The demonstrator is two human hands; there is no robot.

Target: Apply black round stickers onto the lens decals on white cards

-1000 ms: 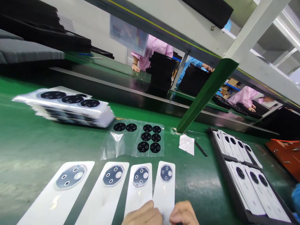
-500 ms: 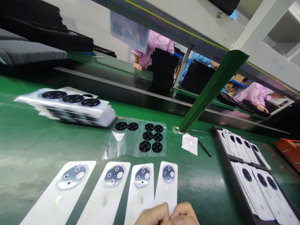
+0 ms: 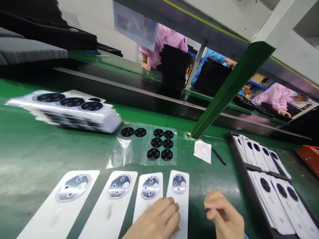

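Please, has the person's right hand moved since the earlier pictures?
Yes. Judged against the white paper scrap, the right hand has moved to the right in the view, away from the left hand.

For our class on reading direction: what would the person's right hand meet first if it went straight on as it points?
Probably the nearest white panel on its left, at the right edge: the right hand points left and somewhat forward. Its height is unclear, so it might pass above.
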